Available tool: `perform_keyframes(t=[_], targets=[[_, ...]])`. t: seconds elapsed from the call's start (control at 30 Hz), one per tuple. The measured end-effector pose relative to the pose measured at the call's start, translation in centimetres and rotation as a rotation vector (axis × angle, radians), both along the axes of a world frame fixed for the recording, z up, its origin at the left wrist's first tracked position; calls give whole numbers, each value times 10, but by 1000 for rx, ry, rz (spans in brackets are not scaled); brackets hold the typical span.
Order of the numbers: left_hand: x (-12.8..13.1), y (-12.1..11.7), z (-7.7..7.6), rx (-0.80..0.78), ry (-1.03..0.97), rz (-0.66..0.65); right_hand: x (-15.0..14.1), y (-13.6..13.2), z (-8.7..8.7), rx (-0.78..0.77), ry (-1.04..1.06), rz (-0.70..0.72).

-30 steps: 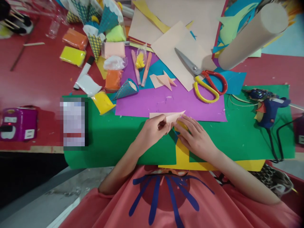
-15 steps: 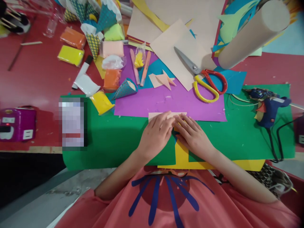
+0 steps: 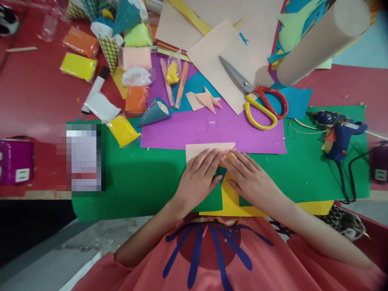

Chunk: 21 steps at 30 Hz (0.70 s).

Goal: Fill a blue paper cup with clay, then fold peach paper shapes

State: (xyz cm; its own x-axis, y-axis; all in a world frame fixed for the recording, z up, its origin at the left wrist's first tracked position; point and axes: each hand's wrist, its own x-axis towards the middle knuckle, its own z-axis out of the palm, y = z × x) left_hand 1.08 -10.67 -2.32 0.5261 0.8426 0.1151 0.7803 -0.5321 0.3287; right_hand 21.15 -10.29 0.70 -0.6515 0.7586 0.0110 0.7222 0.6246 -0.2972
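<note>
My left hand [image 3: 198, 178] lies flat, fingers stretched out, on a folded peach paper piece [image 3: 200, 148] at the lower edge of the purple sheet [image 3: 212, 129]. My right hand [image 3: 250, 178] rests beside it with fingers extended, its fingertips on the same paper's right part. The two hands touch at the fingertips. Under them lie the green sheet [image 3: 145, 178] and a yellow sheet [image 3: 230, 200]. Most of the peach piece is hidden by my fingers.
Scissors [image 3: 257, 99] with red and yellow handles lie on peach paper behind. A blue glue gun [image 3: 339, 135] with its cord sits at right, a cardboard tube [image 3: 318, 40] at back right. Clay packs, paper cones [image 3: 154, 113] and markers crowd the back left. A purple device [image 3: 15, 161] sits far left.
The peach paper was held up folded between my fingers; now it lies on the table and both hands have flattened onto it. The view shifted slightly right.
</note>
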Motion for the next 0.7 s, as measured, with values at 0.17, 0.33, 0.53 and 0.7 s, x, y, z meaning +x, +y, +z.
perform_keyframes(t=[0.17,0.33,0.53,0.7], targets=[[-5,3,-1,-11,5,-13,2,10,-14,33,35,-25],[-9,10,-3,-26,11,-51,3,9,-23,83,77,-43],[-9,12,-3,43,21,-37,1,5,-31,54,120,-99],[-8,12,-3,48,26,-24,-1,5,-31,112,60,-92]])
